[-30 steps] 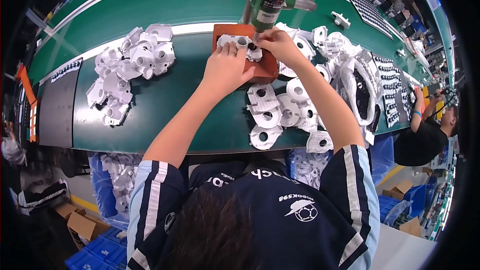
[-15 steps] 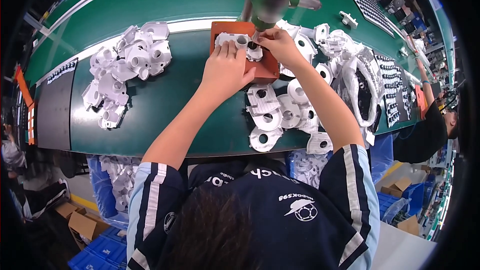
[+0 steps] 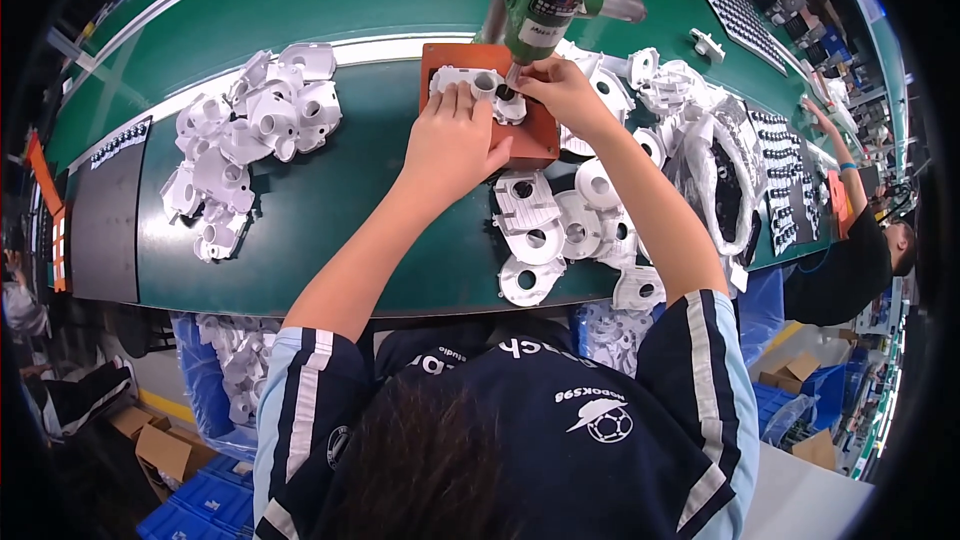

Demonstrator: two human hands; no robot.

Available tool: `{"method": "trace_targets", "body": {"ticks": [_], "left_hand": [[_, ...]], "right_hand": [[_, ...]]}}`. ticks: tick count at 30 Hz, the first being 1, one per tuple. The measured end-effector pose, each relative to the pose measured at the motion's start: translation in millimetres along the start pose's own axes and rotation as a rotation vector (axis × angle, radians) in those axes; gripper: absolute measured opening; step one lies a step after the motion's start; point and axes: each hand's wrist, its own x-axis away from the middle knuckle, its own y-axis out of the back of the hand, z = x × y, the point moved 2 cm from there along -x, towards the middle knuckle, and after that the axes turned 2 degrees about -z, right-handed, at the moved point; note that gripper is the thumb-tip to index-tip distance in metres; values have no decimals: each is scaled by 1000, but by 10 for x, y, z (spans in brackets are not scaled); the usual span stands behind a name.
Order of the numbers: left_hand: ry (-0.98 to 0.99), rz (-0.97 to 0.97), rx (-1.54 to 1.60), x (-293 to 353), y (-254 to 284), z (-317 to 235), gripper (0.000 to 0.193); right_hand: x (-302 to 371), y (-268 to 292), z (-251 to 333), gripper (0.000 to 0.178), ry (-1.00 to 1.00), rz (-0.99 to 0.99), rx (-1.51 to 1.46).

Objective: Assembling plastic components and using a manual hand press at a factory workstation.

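L hand (image 3: 452, 142) flat on wht part (image 3: 484, 86), R hand (image 3: 560, 92) pinched there; coworker's arm (image 3: 846, 158) now outstretched.

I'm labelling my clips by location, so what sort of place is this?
Probably a factory assembly line: a green machine head hangs over an orange fixture, piles of similar white parts lie on the long green worktable, and another person is farther along it.

"Where's the held part (image 3: 456, 74)?"
"On the block (image 3: 542, 135), with piled housings (image 3: 240, 143) to its left (a flat board (image 3: 108, 215) farther left)."
"And right?"
"Loose covers (image 3: 614, 104), then a plastic bag (image 3: 688, 168) beyond."
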Motion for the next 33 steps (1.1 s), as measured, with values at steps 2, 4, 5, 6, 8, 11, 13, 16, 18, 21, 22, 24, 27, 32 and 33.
{"method": "trace_targets", "body": {"ticks": [2, 4, 5, 6, 8, 11, 13, 16, 18, 21, 22, 24, 27, 32, 33], "left_hand": [[3, 8, 12, -16, -6, -1, 50], [-3, 22, 3, -31, 8, -12, 52], [-9, 38, -6, -35, 17, -18, 53], [-14, 39, -7, -39, 24, -23, 53], [-2, 45, 8, -28, 19, 6, 52], [-1, 23, 4, -7, -11, 9, 51], [-6, 6, 13, -22, -7, 16, 51], [-6, -6, 19, -31, 7, -8, 51], [0, -3, 11, -34, 6, -7, 51], [-5, -7, 38, -22, -2, -4, 51], [-7, 0, 36, -23, 2, -12, 51], [-11, 6, 36, -33, 2, -8, 51], [-14, -1, 37, -25, -22, -12, 50], [18, 26, 45, 34, -9, 33, 53], [19, 24, 47, 26, -2, 15, 53]], "right_hand": [[-29, 22, -65, 19, -12, 14, -70], [-51, 33, -129, 18, -23, 26, -144], [-57, 35, -143, 20, -7, 20, -111], [-57, 41, -151, 22, 10, 13, -77], [50, -23, 78, 24, 14, 8, -3], [82, -25, 112, 27, 54, -22, 111], [48, -56, 16, 30, 159, -124, 106], [77, -70, -48, 28, 250, -136, 182], [125, -33, -29, 27, 310, -159, 396], [318, -44, 39, 26, 500, -207, 672], [407, -59, 80, 26, 635, -229, 740], [475, -110, 129, 27, 653, -212, 796], [498, -148, 215, 30, 544, -135, 817], [241, 204, 104, 41, 158, 142, 190], [123, 448, -199, 39, -82, -111, 239]]}}
